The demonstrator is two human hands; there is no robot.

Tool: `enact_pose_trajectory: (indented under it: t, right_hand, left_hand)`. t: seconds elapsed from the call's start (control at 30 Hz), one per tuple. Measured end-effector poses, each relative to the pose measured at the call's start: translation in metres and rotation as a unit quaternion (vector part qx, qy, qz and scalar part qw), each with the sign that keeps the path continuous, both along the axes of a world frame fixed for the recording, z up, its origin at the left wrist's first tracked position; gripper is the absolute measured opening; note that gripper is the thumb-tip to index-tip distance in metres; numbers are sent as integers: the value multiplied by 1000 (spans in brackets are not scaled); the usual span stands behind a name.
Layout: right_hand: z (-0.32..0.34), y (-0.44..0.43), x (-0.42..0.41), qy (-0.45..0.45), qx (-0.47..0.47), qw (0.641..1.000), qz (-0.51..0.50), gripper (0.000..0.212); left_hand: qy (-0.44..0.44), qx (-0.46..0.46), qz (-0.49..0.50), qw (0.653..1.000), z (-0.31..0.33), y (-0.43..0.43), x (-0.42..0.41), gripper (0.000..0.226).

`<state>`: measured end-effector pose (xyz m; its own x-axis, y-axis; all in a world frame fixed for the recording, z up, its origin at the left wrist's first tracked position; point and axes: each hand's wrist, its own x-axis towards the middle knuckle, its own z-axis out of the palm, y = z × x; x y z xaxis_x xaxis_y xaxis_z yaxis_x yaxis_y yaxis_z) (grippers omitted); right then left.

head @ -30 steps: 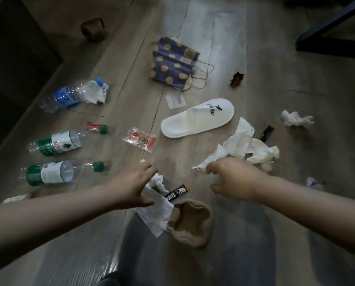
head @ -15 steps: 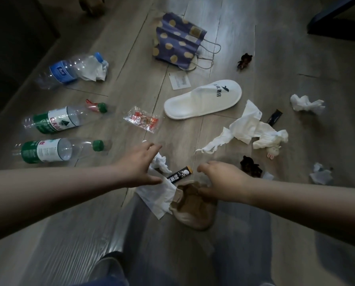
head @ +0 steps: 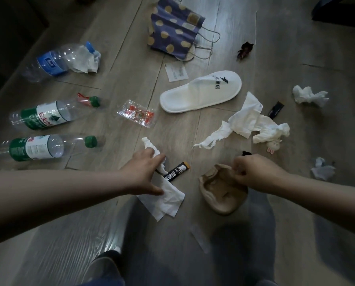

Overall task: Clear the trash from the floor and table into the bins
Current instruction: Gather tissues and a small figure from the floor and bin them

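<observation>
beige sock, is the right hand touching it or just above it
Touching. The head view shows the right hand with its curled fingers pinching the upper edge of the beige sock, no gap between them.

Both forearms reach forward, left hand point(head: 143, 172) fingers spread, right hand point(head: 253, 172) fingers curled in a pinch.

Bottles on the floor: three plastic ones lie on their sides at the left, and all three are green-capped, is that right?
Not quite. Three plastic bottles do lie on their sides at the left, but only two are green-capped: the near bottle and the middle bottle. The far bottle is blue-capped, as the head view shows.
</observation>
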<state>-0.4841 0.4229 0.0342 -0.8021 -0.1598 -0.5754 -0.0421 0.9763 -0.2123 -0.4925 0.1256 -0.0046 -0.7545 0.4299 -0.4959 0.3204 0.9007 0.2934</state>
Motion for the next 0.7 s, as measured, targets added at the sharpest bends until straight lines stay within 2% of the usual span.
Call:
enact_pose_trajectory:
  t: [0.23,0.4,0.53,0.63,0.7]
  right_hand:
    - [-5,26,17,0,31,999,-40,13]
    - [-8,23,25,-1,32,999,-23,18]
    - [-10,22,21,9,25,999,-30,14]
    - [-10,22,16,17,26,999,-34,15]
    - [-9,20,13,23,25,999,-40,19]
  left_hand:
    - [15,-43,-22,999,-11,25,10,97]
    - [28,-27,3,999,-16,28,3,82]
    - [32,-14,41,999,-16,25,-7,72]
    - [44,-25,78,996,-14,19,-22,76]
    - [71,-47,89,992,-11,13,-34,87]
